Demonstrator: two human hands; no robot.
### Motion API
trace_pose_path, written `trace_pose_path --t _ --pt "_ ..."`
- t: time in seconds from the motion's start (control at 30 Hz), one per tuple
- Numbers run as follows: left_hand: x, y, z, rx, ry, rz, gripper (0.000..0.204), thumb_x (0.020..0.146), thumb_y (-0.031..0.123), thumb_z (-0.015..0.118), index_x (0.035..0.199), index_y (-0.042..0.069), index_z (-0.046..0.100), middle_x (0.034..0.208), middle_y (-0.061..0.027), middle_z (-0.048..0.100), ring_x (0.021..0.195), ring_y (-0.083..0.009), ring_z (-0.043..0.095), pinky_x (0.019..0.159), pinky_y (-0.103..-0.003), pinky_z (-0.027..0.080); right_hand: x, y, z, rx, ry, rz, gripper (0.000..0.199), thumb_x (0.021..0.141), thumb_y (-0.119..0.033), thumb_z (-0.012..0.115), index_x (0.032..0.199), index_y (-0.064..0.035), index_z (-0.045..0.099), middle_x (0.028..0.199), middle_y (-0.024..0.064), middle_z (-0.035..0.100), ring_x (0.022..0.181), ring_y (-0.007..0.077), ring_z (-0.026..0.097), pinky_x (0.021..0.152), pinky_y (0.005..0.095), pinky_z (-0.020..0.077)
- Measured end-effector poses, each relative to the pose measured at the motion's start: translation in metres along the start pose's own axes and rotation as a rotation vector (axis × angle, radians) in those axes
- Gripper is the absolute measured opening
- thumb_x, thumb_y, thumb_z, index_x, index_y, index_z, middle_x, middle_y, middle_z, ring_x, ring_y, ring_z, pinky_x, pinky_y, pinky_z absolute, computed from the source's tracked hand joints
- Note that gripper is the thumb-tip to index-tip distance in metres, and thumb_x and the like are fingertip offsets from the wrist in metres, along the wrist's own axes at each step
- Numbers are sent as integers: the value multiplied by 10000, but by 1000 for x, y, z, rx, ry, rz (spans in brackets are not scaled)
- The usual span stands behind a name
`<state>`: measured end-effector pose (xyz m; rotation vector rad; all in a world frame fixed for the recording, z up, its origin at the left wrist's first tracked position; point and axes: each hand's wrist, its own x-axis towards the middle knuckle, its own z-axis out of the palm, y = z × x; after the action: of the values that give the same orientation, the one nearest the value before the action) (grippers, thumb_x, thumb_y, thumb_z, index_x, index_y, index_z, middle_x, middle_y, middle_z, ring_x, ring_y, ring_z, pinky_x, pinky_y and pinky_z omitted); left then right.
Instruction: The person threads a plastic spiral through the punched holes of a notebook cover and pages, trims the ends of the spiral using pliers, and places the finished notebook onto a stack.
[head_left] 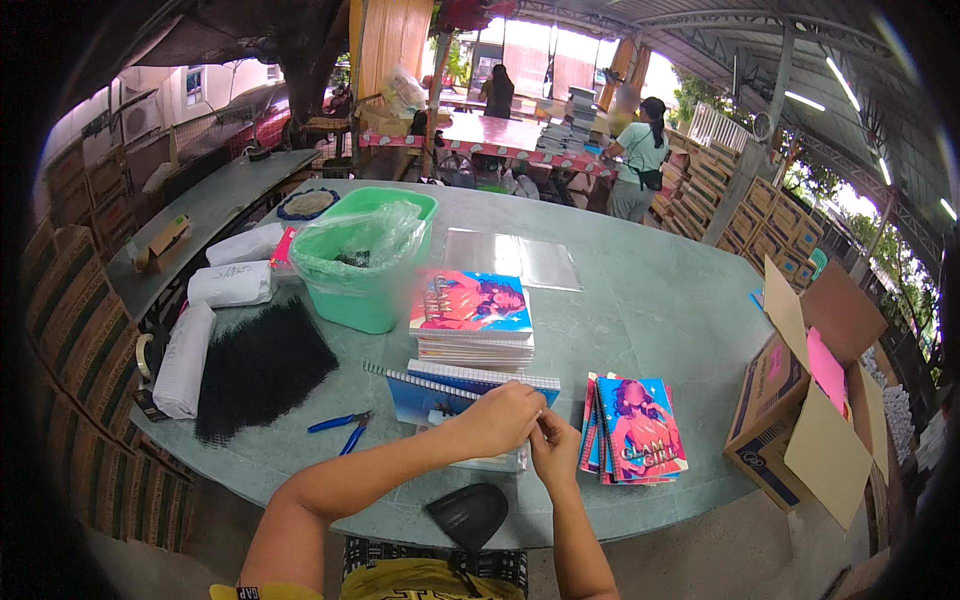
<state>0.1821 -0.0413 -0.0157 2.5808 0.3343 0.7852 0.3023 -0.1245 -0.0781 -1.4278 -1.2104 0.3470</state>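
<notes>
In front of me a blue-covered spiral notebook (pixel 420 398) stands on its long edge, spine up. The tail of its dark coil (pixel 376 371) sticks out past the left end. My left hand (pixel 503 416) is closed over the right end of the spine. Beside it my right hand (pixel 553 450) pinches at the same corner; the fingertips of both hide the coil end. Just behind is a stack of notebooks (pixel 472 305) with pink and blue covers. More bound notebooks (pixel 642 428) are piled to the right. Blue-handled cutting pliers (pixel 345 427) lie to the left.
A heap of black coils (pixel 268 372) lies left, near white wrapped rolls (pixel 183 362). A green bin (pixel 355 300) with a plastic liner stands behind. Clear sheets (pixel 510 260) lie farther back. An open carton (pixel 775 410) is at right; a black rounded object (pixel 470 514) sits at the front edge.
</notes>
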Motion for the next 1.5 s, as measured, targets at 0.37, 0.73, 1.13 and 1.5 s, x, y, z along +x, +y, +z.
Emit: trace_pose_path --t 0.37,0.73,1.13,1.5 --pt "-13 -4 2 8 167 -33 149 721 96 638 814 28 543 828 -135 512 848 -332 511 742 -419 420 -1 -4 10 16 12 -22 130 885 -47 546 930 48 621 749 11 615 682 61 549 613 209 440" --pt "-31 26 -23 214 394 169 236 690 150 678 869 44 566 902 -124 534 919 -283 528 766 -395 422 7 7 -2 154 63 4 156 822 -40 643 964 23 653 788 18 643 697 55 552 638 203 443" --pt "-251 -128 -79 396 -316 -814 792 568 422 750 1228 53 514 1135 -228 497 1102 -402 437 938 -411 381 20 -7 -28 83 -83 6 170 824 -32 638 985 13 669 897 50 672 819 85 578 738 214 454" --pt "-227 -33 -95 -157 134 -931 254 793 211 550 966 36 487 834 -148 573 744 -277 568 683 -365 463 57 -62 -19 -301 -553 -229 334 771 -188 709 1035 3 637 961 177 656 877 280 643 763 354 494"
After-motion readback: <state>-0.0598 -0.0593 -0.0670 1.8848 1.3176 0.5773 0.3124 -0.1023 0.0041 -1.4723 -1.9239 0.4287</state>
